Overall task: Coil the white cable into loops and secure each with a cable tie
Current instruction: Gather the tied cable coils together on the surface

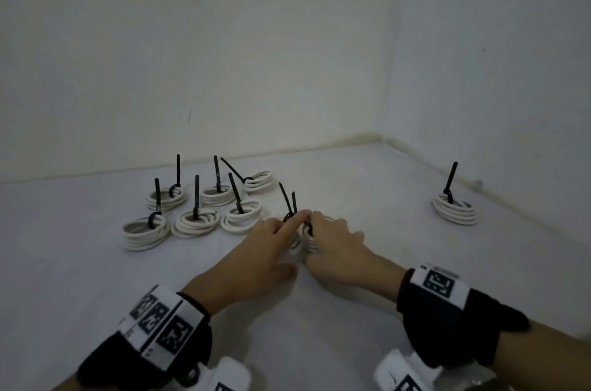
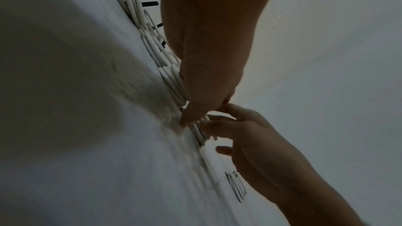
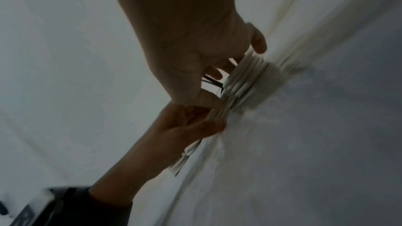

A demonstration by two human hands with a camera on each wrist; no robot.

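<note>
Both hands meet over one white cable coil [image 1: 307,240] lying flat on the white cloth surface [image 1: 351,310], just right of a cluster of tied coils [image 1: 192,211]. The left hand [image 1: 256,262] reaches in from the left, index finger extended to the coil's top where two black cable ties [image 1: 289,203] rise; the right hand [image 1: 335,250] caps the coil from the right. In the right wrist view the right hand's fingers [image 3: 259,44] are curled over the stacked loops, thumb against their near edge, and the left thumb and fingers pinch the same stack from below. Whether either hand grips a tie itself is hard to tell in the dim frames. The cable is smooth, round, wound in several stacked rings; the ties are thin stiff straps, tails pointing up, tilted slightly left. A separate tied coil [image 1: 455,210] sits well apart on the right.
</note>
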